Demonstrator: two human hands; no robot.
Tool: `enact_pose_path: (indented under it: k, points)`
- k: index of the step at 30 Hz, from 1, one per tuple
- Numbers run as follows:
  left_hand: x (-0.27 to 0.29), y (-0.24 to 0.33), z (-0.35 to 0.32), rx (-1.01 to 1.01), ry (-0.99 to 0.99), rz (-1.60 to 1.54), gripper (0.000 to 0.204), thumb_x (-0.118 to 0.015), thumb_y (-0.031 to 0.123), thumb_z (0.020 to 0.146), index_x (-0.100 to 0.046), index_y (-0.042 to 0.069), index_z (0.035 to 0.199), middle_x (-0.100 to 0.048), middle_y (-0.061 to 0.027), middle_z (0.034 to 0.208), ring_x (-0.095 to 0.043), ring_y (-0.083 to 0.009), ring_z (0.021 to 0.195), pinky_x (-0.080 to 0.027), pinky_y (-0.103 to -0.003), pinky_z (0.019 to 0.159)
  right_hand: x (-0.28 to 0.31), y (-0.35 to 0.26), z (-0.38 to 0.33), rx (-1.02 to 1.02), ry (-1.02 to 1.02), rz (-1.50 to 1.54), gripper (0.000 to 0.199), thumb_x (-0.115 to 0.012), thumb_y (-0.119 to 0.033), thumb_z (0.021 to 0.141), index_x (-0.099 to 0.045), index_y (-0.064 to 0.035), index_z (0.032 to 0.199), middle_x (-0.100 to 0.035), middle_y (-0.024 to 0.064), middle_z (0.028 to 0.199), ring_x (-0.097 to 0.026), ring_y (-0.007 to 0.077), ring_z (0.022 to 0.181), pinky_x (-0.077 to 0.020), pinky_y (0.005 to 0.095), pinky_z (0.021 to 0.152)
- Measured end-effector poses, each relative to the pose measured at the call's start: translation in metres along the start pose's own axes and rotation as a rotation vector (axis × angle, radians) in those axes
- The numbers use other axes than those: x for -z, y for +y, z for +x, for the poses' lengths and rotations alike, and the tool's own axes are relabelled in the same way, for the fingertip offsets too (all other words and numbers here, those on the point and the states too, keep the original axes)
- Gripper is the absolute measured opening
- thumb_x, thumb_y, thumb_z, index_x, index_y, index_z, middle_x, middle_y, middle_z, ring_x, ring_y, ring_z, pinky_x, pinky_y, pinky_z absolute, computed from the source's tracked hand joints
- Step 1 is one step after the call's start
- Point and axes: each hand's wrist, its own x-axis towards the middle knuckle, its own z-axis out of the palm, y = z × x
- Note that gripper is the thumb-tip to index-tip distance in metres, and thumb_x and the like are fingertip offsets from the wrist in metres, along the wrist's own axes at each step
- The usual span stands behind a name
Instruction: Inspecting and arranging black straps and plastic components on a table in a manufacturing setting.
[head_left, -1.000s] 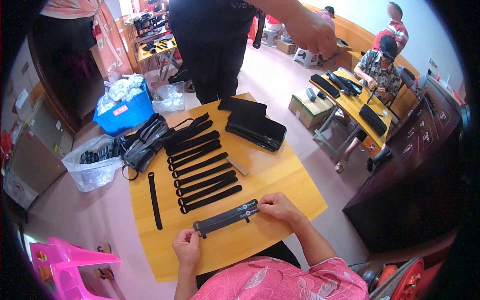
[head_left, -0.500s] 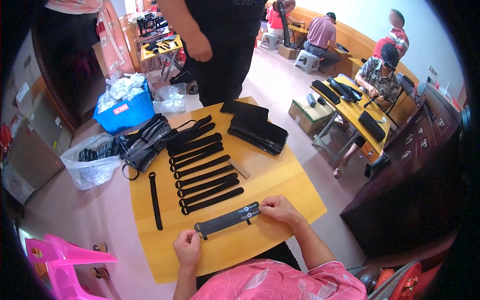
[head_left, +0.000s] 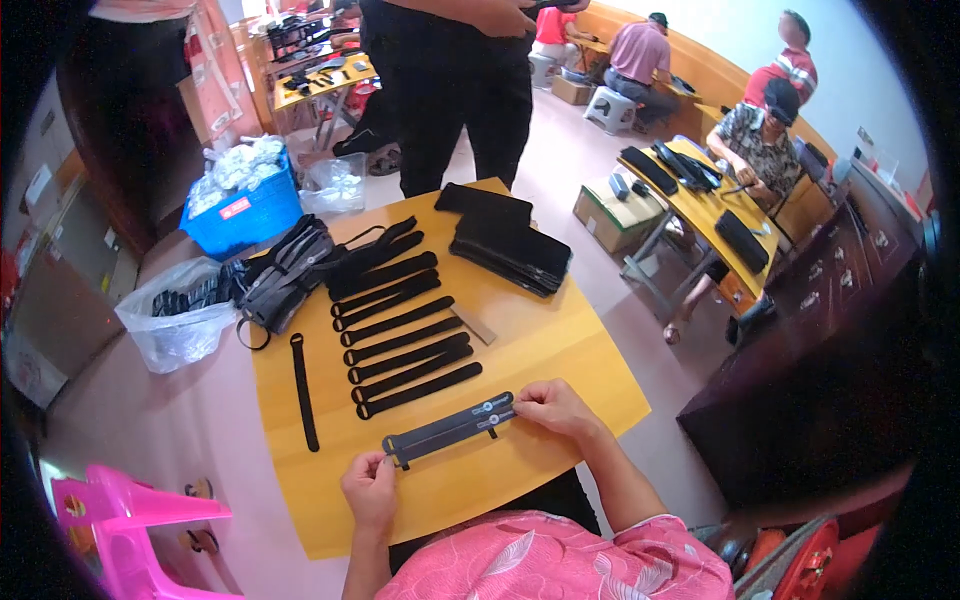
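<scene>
Near the front of the yellow table, a pair of dark grey straps lies side by side, with pale printing at the right end and a loop at the left. My left hand pinches their left end; my right hand pinches the right end. Small black tabs stick out below the pair. Just beyond lie several black looped straps in a rough column, and a single black strap sits apart to the left.
Flat black pieces are stacked at the far right, near a small wooden strip. Bundled grey straps hang over the left edge beside a plastic-lined tub. A person stands across the table; a pink stool is at lower left.
My hands keep their pinch on the grey straps, which have barely moved. The person standing opposite has raised the lowered arm, and both hands are now at a dark object.
</scene>
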Motion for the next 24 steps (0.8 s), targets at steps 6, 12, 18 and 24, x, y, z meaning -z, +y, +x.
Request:
enact_pose_path:
  k: [6, 12, 18, 24]
  points:
    - [0.000, 0.003, -0.003, 0.004, -0.013, -0.058, 0.004, -0.061, 0.000, 0.086, -0.060, 0.001, 0.083, -0.056, 0.0022, 0.068, -0.048, -0.0039, 0.055, -0.037, -0.020, 0.049, 0.001, -0.010, 0.001, 0.105, -0.030, -0.085, 0.022, -0.064, -0.022, 0.080, -0.070, -0.0029, 0.087, -0.063, 0.0044, 0.065, -0.055, 0.0101, 0.059, -0.0449, 0.0292, 0.056]
    - [-0.004, 0.005, 0.000, -0.021, -0.044, -0.066, 0.008, -0.058, -0.001, 0.087, -0.058, 0.002, 0.081, -0.054, 0.0021, 0.065, -0.046, -0.0036, 0.051, -0.035, -0.019, 0.046, 0.006, -0.014, -0.004, 0.035, -0.033, -0.054, 0.021, -0.064, -0.022, 0.079, -0.070, -0.0041, 0.088, -0.063, 0.0040, 0.065, -0.055, 0.0098, 0.061, -0.0444, 0.0287, 0.057]
    - [-0.002, -0.004, 0.003, -0.033, -0.024, -0.034, 0.009, -0.059, 0.000, 0.087, -0.057, 0.002, 0.079, -0.052, 0.0029, 0.062, -0.045, -0.0036, 0.049, -0.034, -0.019, 0.045, 0.006, -0.003, -0.001, 0.068, -0.044, 0.001, 0.020, -0.064, -0.022, 0.080, -0.070, -0.0036, 0.088, -0.061, 0.0023, 0.063, -0.054, 0.0093, 0.060, -0.0433, 0.0283, 0.055]
    - [0.000, -0.005, 0.003, -0.100, -0.017, 0.068, 0.010, -0.059, 0.000, 0.087, -0.057, 0.003, 0.078, -0.051, 0.0036, 0.062, -0.044, -0.0033, 0.051, -0.033, -0.019, 0.046, 0.007, -0.018, -0.004, 0.001, -0.077, 0.041, 0.017, -0.064, -0.018, 0.081, -0.070, -0.0024, 0.086, -0.060, 0.0003, 0.063, -0.053, 0.0080, 0.058, -0.0428, 0.0271, 0.054]
